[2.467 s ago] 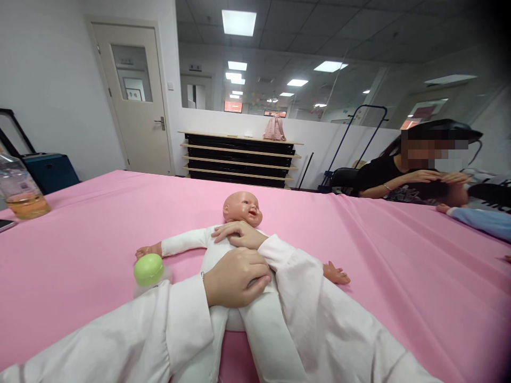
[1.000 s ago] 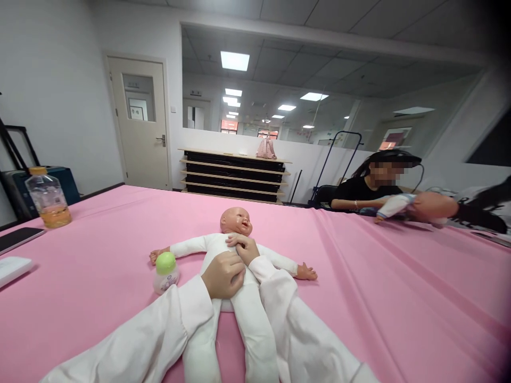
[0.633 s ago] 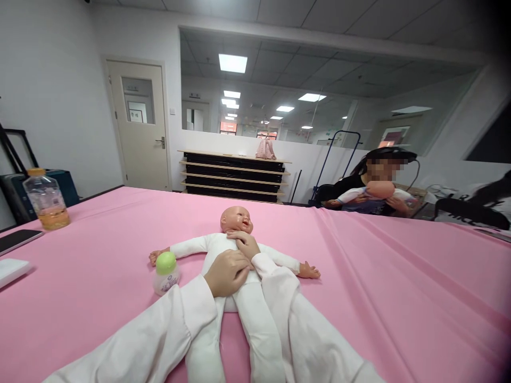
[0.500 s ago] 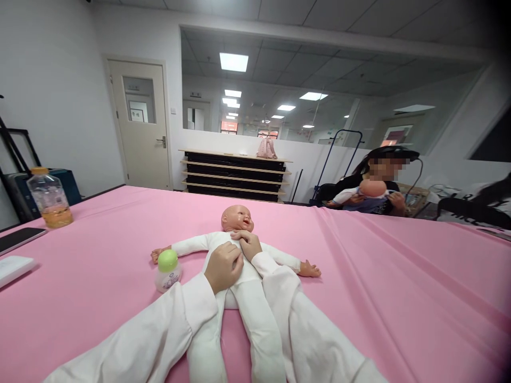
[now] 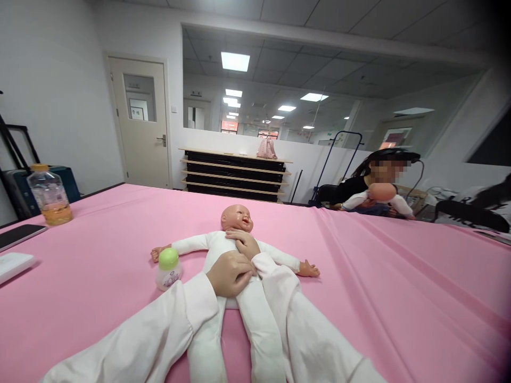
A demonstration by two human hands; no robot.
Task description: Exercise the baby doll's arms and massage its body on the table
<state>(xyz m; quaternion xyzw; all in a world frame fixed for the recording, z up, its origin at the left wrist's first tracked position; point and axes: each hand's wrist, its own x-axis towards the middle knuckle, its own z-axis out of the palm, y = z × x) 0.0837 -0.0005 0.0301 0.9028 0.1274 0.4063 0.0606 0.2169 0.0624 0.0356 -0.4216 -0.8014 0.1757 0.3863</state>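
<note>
The left hand [image 5: 230, 274], loosely curled, fingertips hidden, has just slid lower across the belly of the doll [image 5: 252, 298], head toward the table's [image 5: 359, 298] far edge; the right hand's [image 5: 245, 243] fingers lie together on its chest, suggesting stroking.

A pink-covered table [image 5: 383, 308] is marked by long creases [image 5: 339, 266] to the right of the doll [image 5: 217, 243] as viewed. The doll is laid on its back, arms spread wide. Just beside the doll's outstretched hand on the viewed left, a green-lidded jar [image 5: 169, 268] is stood upright. Well left of the doll are placed a part-filled bottle [image 5: 51, 197], a dark phone [image 5: 19, 236] and a white object [image 5: 15, 266], the last two cut off by the view.
</note>
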